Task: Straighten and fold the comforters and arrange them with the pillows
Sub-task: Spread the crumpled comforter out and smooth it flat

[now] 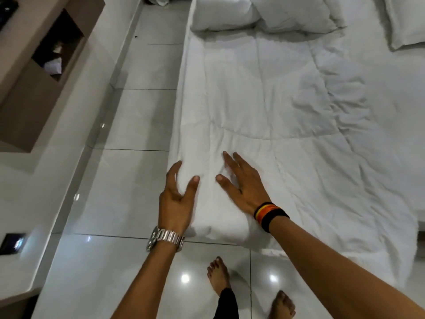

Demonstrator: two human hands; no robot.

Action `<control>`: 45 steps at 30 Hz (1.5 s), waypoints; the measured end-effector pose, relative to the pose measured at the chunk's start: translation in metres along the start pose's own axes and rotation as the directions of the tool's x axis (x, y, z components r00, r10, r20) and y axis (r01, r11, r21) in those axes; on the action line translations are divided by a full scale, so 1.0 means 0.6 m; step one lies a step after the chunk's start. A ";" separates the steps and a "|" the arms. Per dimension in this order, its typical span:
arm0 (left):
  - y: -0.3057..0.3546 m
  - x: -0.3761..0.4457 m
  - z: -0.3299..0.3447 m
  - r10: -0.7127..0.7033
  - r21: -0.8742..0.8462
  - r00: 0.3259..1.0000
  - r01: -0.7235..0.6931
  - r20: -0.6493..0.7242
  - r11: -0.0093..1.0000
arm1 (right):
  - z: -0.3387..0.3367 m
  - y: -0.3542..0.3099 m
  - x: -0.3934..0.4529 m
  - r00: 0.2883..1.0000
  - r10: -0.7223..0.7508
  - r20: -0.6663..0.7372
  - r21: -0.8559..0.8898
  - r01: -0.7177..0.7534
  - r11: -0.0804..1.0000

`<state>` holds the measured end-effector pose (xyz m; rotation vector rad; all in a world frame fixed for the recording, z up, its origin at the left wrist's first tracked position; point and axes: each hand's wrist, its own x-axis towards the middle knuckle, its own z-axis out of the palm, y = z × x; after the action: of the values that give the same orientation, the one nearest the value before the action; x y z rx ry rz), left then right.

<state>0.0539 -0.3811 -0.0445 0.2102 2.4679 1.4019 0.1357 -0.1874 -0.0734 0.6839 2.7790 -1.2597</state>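
A white comforter [264,107] lies folded into a long band on the bed [395,93], its long axis running from the near end by the person's feet away toward the pillows [259,12] at the far end. Its left long edge follows the bed's left side, beside the tiled floor [128,180]; its right part is rumpled and spreads wider near the foot end.

The left hand [177,199] cups the comforter's left edge near the close corner, fingers [173,173] spread and loose, thumb on top, not clenched. The right hand [241,185] lies flat on the top of the comforter just beside it, fingers stretched out, grasping nothing.

A metal watch [165,238] sits on the left wrist, a striped band [269,214] on the right. Two bare feet [218,275] stand on the floor below. A wooden shelf unit [41,72] stands at the left.
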 end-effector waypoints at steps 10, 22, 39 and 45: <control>-0.118 -0.064 0.020 -0.253 -0.094 0.963 0.261 0.088 0.961 | 0.057 0.086 -0.118 0.983 0.016 0.180 -0.176 0.017 0.984; -0.113 -0.125 -0.031 -0.167 0.394 0.946 0.270 -0.277 0.879 | -0.067 0.253 -0.323 0.988 0.154 -0.011 -0.184 -0.153 0.971; -0.068 -0.119 0.337 0.281 0.523 0.945 -0.325 0.164 0.788 | -0.252 0.471 -0.266 0.569 0.716 -0.405 0.277 -0.670 0.689; -0.056 -0.128 0.423 0.272 0.557 0.953 -0.298 0.132 0.775 | -0.285 0.513 -0.245 0.611 0.664 -0.431 0.353 -0.563 0.747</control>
<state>0.2090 -0.2126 -0.1819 0.7663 2.8395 0.6747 0.4179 0.0582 -0.1495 2.0886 2.3306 -1.2885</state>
